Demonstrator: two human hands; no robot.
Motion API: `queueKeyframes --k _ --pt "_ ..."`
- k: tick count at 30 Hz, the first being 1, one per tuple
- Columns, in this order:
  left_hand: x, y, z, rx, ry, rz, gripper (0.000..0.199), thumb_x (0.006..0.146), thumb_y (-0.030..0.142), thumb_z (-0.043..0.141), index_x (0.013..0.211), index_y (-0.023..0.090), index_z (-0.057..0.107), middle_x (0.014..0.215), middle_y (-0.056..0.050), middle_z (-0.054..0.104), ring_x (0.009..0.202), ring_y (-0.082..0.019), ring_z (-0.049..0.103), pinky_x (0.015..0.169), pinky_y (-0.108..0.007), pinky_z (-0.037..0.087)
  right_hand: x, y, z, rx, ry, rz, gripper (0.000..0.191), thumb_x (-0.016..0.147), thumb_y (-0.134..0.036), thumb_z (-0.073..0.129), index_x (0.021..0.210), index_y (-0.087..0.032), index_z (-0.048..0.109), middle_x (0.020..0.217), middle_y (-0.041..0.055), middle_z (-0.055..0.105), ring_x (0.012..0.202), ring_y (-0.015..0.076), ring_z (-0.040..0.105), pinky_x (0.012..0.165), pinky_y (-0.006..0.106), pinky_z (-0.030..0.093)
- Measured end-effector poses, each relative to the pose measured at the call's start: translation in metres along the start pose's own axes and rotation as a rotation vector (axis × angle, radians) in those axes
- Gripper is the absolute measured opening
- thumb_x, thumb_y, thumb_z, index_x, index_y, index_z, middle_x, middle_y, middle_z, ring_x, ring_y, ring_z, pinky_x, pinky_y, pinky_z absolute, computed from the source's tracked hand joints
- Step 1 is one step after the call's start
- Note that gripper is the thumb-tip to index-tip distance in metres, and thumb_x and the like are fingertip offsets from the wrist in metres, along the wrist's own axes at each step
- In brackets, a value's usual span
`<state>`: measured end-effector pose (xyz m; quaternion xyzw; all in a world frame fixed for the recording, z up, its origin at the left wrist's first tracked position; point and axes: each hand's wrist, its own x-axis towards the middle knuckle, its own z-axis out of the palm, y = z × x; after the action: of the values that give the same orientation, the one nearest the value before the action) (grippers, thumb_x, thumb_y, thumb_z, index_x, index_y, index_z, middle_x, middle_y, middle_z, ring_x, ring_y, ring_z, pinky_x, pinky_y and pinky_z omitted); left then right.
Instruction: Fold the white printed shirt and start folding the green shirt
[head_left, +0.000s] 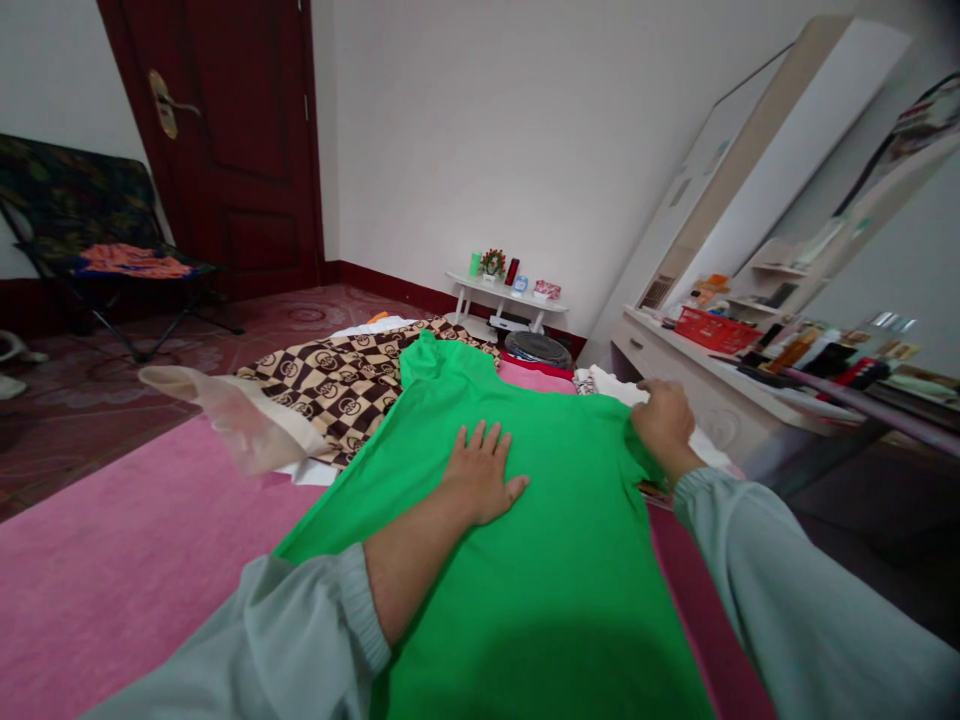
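Note:
A bright green short-sleeved shirt [555,560] lies spread out on a pink bed cover [150,560]. My left hand [481,478] rests flat on the middle of the shirt, its fingers spread. At the shirt's right sleeve, my right hand [666,425] is closed on the green cloth near the shoulder; the fingertips are partly hidden. The opposite sleeve [421,358] lies a little crumpled at the far left of the shirt.
Brown checked cloth [337,385] and a sheer beige piece [247,415] lie left of the shirt. White clothing [611,385] lies beyond the right sleeve. A dressing table [679,375] with a red basket [716,328] stands on the right, a folding chair [90,220] at left.

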<state>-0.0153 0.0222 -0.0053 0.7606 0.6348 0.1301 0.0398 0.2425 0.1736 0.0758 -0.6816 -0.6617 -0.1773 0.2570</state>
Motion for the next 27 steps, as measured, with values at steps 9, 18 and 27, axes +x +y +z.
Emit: queueKeyframes --k 9,18,27 --pt "-0.001 0.001 -0.001 -0.01 -0.007 -0.005 0.079 0.088 0.066 0.019 0.149 0.016 0.026 0.156 -0.01 0.019 0.144 -0.033 0.01 0.115 -0.056 0.008 0.007 -0.067 0.06 0.185 -0.523 -0.258 0.024 0.084 -0.018 0.055 0.104 -0.012 0.067 0.087 0.0068 0.072 0.082 0.0162 0.065 0.076 0.023 0.045" --pt "0.0 0.001 -0.001 -0.033 0.004 -0.013 0.078 0.088 0.065 0.022 0.148 0.015 0.027 0.156 -0.011 0.02 0.144 -0.033 0.009 0.114 -0.057 0.008 -0.038 -0.095 0.075 0.048 -0.46 -0.251 0.051 0.091 -0.031 0.047 0.136 -0.006 0.045 0.145 0.0221 0.038 0.136 0.0299 0.033 0.108 0.041 0.026" --pt "0.001 -0.001 0.002 -0.036 0.003 -0.004 0.08 0.087 0.066 0.021 0.148 0.014 0.027 0.156 -0.011 0.019 0.144 -0.033 0.01 0.114 -0.058 0.008 -0.074 -0.107 0.042 0.045 -0.661 -0.233 0.068 0.094 -0.049 0.029 0.15 -0.011 0.019 0.157 0.0132 0.014 0.144 0.0301 0.01 0.11 0.057 0.019"
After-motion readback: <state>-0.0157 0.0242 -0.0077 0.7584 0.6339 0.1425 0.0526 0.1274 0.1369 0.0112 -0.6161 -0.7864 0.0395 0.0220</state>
